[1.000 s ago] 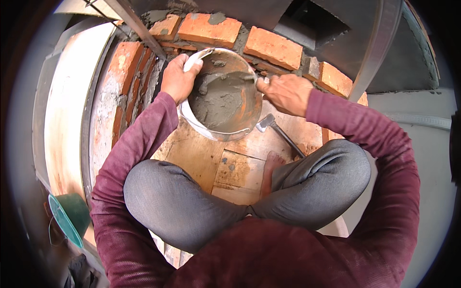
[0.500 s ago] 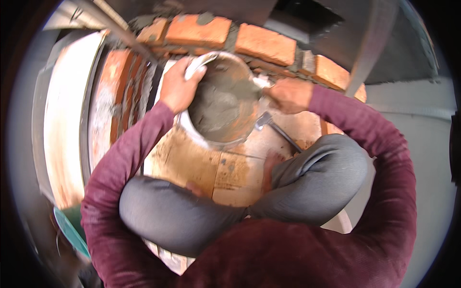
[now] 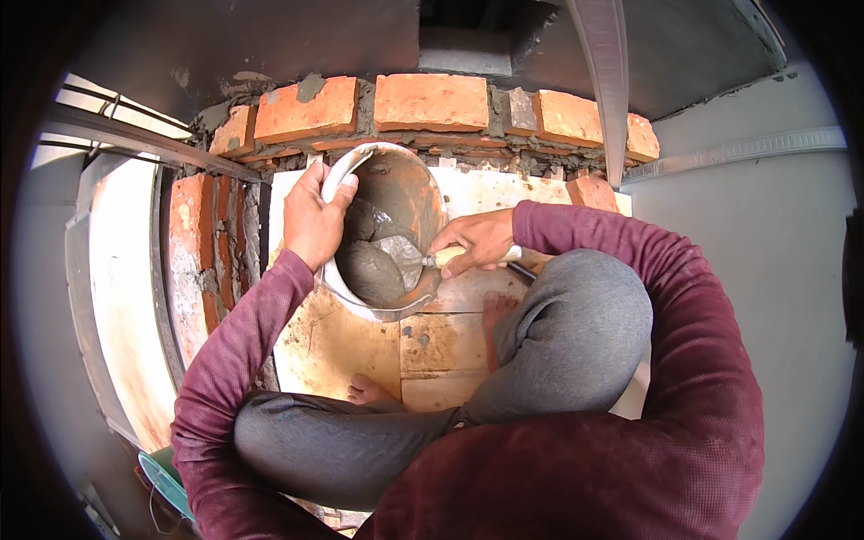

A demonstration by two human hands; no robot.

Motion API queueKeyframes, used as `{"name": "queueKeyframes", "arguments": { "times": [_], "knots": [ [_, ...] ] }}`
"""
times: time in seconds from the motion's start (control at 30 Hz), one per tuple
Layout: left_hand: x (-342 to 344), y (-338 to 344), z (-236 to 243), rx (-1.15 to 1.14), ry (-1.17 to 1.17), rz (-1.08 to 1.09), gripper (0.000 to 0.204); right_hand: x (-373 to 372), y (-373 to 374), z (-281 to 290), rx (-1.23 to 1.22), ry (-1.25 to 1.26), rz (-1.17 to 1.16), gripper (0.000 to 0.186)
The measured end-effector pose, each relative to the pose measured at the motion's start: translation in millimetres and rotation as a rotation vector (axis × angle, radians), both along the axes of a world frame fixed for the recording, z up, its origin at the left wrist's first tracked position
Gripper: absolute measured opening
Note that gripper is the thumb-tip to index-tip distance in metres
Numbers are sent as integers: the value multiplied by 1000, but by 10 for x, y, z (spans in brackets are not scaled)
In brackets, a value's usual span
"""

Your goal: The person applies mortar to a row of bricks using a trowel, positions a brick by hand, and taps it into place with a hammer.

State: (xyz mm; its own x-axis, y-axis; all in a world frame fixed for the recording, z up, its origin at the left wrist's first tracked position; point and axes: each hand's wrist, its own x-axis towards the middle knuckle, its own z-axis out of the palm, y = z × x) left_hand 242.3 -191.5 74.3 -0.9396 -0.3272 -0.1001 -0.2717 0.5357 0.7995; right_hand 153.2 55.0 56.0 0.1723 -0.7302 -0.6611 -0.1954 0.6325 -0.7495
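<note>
A white bucket (image 3: 335, 286) stands in front of me, tipped a little, with grey mortar (image 3: 369, 274) inside. My left hand (image 3: 315, 214) is closed on its upper left rim, the thumb over the edge. In my right hand (image 3: 477, 239) is a trowel (image 3: 401, 256), gripped by its pale handle. The trowel's blade lies inside the bucket against the mortar. Below my right hand the dark handle of a hammer (image 3: 522, 270) shows in part; its head is hidden.
A curved course of orange bricks (image 3: 432, 102) with mortar joints runs beyond the bucket. More brickwork (image 3: 191, 261) rises at left. Metal straightedges (image 3: 605, 81) stand at the right and left. Stained boards (image 3: 337, 337) lie under my crossed legs. A green bucket (image 3: 166, 481) sits at lower left.
My view has shifted, and the bucket appears lower. My right hand has moved from the bucket's far right rim toward its near right side, with the trowel blade now visible inside.
</note>
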Motion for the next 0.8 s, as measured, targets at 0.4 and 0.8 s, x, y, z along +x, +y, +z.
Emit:
{"name": "queueKeyframes", "arguments": {
  "times": [0.4,0.8],
  "knots": [
    [182,-560,-211,192,77,135,25,131,313,-133,-184,-162,-355,45],
    [421,-895,-432,347,109,119,28,32,971,272,-450,-541,-992,42]
  ]
}}
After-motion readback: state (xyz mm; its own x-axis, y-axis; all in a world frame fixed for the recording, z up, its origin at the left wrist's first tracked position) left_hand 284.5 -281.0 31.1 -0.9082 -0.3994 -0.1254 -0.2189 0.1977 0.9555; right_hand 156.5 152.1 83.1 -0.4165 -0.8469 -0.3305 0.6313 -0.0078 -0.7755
